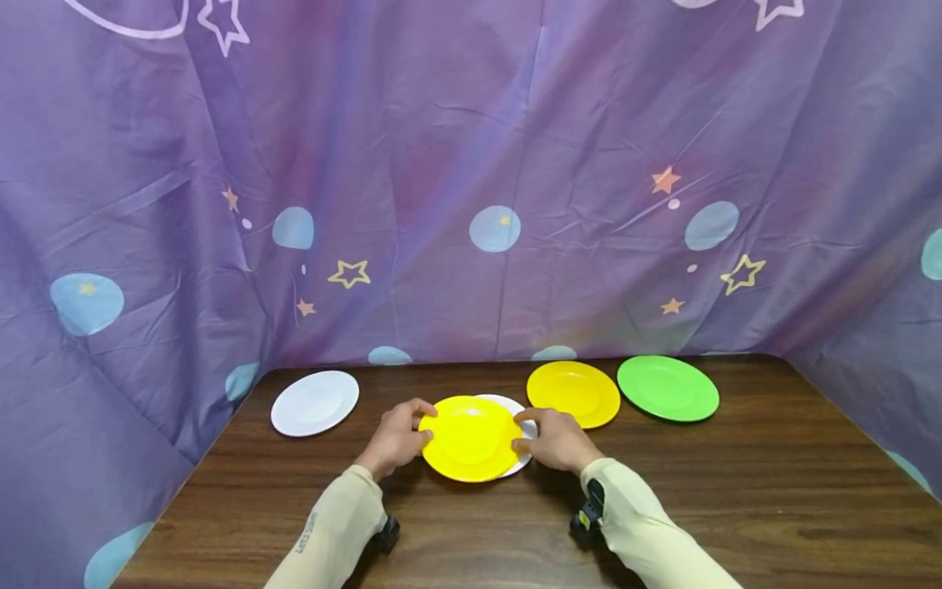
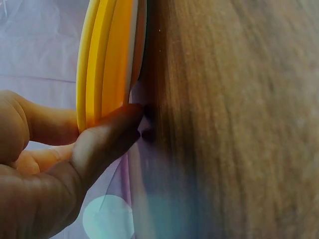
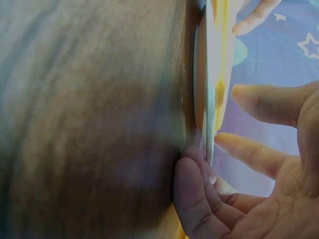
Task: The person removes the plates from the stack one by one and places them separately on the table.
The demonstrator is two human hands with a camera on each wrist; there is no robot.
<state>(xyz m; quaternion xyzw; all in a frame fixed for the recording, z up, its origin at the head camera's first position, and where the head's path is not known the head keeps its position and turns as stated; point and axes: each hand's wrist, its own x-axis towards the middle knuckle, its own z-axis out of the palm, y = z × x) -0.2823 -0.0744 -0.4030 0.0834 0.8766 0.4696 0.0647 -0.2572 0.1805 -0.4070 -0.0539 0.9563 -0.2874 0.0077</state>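
My left hand [image 1: 397,438] pinches the left rim of a yellow plate [image 1: 471,442] near the table's middle. In the left wrist view, fingers lie on both sides of that yellow rim [image 2: 92,64]. Beneath the yellow plate lies a white plate [image 1: 528,429], showing past its right side. My right hand [image 1: 561,440] is at the right edge of this pair. In the right wrist view, one fingertip meets the top of the white rim [image 3: 210,99], while other fingers curl below it, close to the wood. The thumb there stands apart from the rims.
A separate white plate [image 1: 315,403] lies at the back left of the brown wooden table [image 1: 765,491]. An orange-yellow plate [image 1: 576,393] and a green plate [image 1: 668,388] lie at the back right. Behind the table hangs a purple curtain [image 1: 412,164] with stars and planets.
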